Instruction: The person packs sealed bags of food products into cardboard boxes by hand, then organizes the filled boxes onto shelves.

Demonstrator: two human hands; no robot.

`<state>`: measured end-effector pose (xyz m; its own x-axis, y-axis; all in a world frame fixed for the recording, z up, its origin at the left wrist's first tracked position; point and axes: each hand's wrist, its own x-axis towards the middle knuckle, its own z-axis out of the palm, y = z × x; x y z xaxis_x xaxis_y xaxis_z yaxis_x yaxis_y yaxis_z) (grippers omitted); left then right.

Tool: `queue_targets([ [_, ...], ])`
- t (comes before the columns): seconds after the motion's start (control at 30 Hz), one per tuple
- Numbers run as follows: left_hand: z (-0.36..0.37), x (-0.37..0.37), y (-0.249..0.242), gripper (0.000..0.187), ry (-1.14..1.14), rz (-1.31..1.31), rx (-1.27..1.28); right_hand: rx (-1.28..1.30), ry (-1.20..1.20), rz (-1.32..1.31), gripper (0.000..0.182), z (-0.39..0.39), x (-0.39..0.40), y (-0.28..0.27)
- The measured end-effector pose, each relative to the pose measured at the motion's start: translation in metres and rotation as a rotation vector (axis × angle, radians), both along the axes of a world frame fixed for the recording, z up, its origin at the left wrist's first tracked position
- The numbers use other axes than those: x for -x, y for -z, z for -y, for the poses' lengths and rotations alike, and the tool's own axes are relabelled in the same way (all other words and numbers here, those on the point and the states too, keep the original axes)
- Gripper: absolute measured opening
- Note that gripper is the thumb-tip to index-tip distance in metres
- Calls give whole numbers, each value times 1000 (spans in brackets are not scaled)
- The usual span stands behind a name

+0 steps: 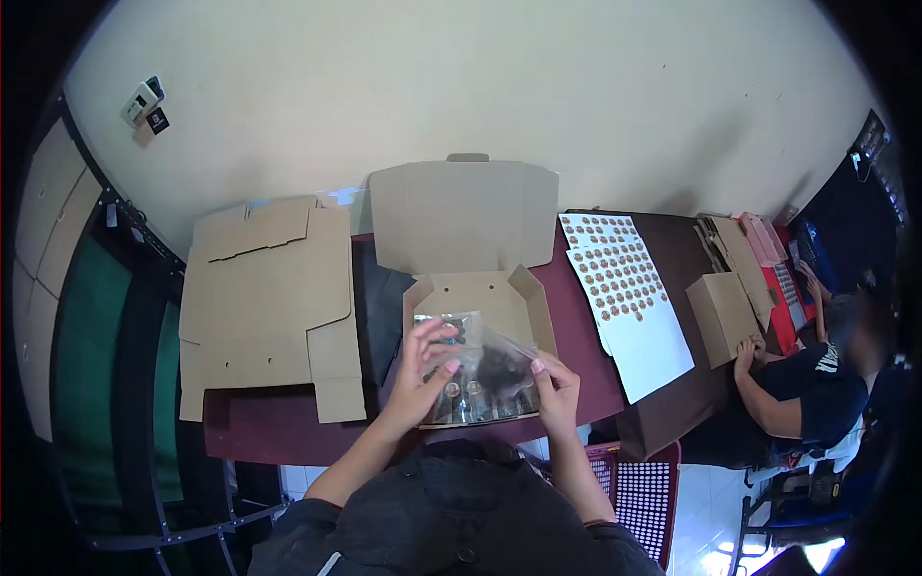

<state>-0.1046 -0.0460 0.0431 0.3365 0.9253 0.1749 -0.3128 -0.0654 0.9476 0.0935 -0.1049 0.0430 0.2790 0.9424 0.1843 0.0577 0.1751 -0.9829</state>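
Observation:
In front of me stands an open cardboard box [480, 284], its lid [465, 213] raised against the wall. Clear plastic packs with round stickers [461, 392] lie inside it. My right hand [557, 392] pinches the edge of a clear plastic bag [505, 369] between thumb and fingers, over the right side of the box. Something dark shows through that bag; its kind is unclear. On the left side of the box, my left hand [420, 376] has its fingers spread and overlaps the packs in this view.
Flattened cardboard boxes [264, 298] lie stacked on the left. Sheets of round stickers [629, 298] lie on the right of the table [288, 434]. Further right, a person [792, 384] holds a cardboard box [725, 312]. A red plastic basket [663, 485] stands below the table edge.

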Motion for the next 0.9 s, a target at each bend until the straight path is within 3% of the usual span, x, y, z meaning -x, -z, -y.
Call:
queue_targets([
  [0.07, 2, -2, 15, 55, 208, -108, -92, -101, 35, 121, 23, -2, 9, 1],
  [0.13, 16, -13, 4, 56, 223, -182, -129, -210, 64, 425, 26, -1, 23, -5],
  [0.2, 23, -19, 10, 57, 165, -291, -295, -223, 35, 503, 30, -2, 31, -2],
  [0.27, 22, -20, 12, 56, 109, -334, -369, -219, 28, 330, 36, -1, 38, -1],
  [0.33, 23, -18, 8, 52, 168, -136, -32, -198, 30, 375, 31, -3, 35, 4],
  [0.37, 25, -19, 3, 39, 91, -152, -31, -183, 72, 422, 27, -4, 34, 5],
  [0.4, 24, -18, 7, 39, 92, -153, -31, -167, 115, 469, 23, -5, 33, 5],
  [0.47, 21, -15, 19, 26, 47, -270, -131, -107, 112, 362, 23, -5, 33, 4],
  [0.53, 20, -17, 12, 16, -1, -217, -146, -74, 81, -255, 34, -9, 40, 5],
  [0.57, 19, -15, 10, 15, 10, -269, -149, -93, 64, -311, 37, -10, 41, 5],
  [0.6, 19, -14, 10, 14, 21, -322, -152, -92, 63, -310, 37, -9, 38, 7],
  [0.67, 16, -15, 21, 15, 9, -293, -158, 154, -136, -280, 29, -6, 31, 13],
  [0.73, 17, -15, 26, 15, 29, -177, 42, 107, -149, -224, 20, -5, 32, 12],
  [0.77, 12, -12, 26, 16, 44, -246, -95, 104, -138, -195, 17, -4, 31, 8],
  [0.9, 3, -1, 15, 20, 179, -290, -171, 149, -212, -110, 16, -4, 20, 0],
])
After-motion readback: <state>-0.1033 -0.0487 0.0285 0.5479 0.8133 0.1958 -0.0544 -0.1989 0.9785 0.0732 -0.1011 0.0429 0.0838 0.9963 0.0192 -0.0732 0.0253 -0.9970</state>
